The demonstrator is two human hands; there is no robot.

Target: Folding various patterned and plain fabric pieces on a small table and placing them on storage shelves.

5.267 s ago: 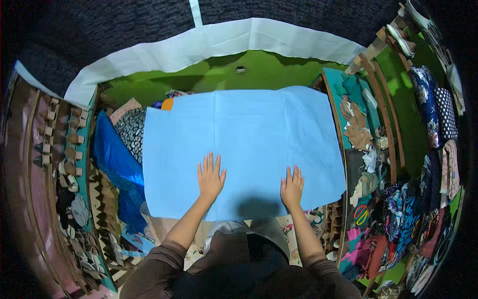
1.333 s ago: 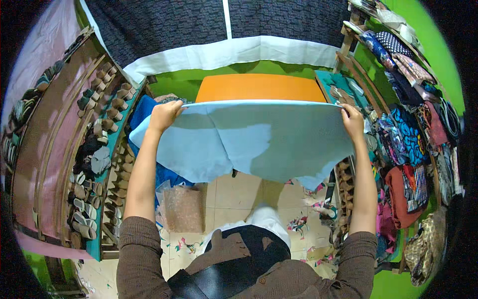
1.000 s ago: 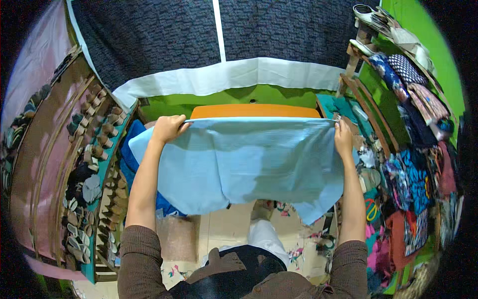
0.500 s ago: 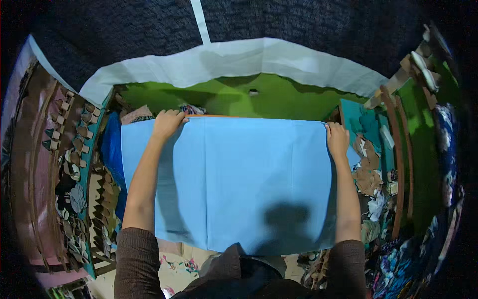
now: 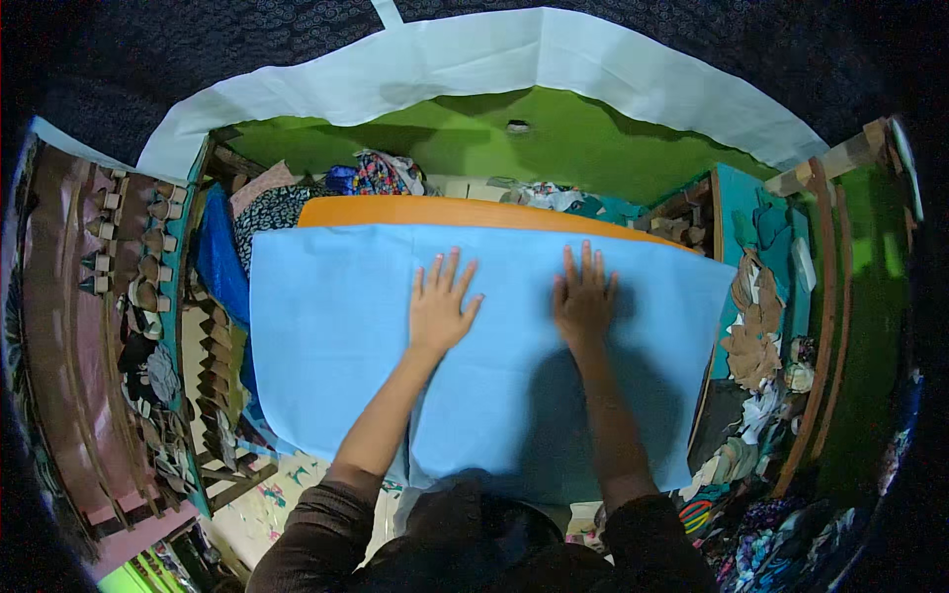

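A large light blue sheet point(image 5: 346, 306) lies spread in front of me, its near side reaching down to my body. My left hand point(image 5: 442, 308) rests flat on it left of the middle, fingers spread. To the right, my right hand point(image 5: 583, 301) is also laid out with fingers apart, in shadow, on or just over the sheet. Neither hand holds anything. Beyond the sheet's far edge shows a strip of an orange tabletop point(image 5: 395, 211). The rest of that surface is hidden under the sheet.
A rack point(image 5: 148, 257) with wooden shoe forms stands at the left, next to blue plastic point(image 5: 219, 262). Patterned cloth point(image 5: 381, 175) lies behind the tabletop. On the right, a teal shelf point(image 5: 739, 203) carries brown scraps point(image 5: 753, 356). A green wall point(image 5: 613, 148) closes the back.
Both hands have let go of the sheet's far edge and moved inward onto its surface. The sheet now lies lower and flatter, showing more of the orange tabletop.
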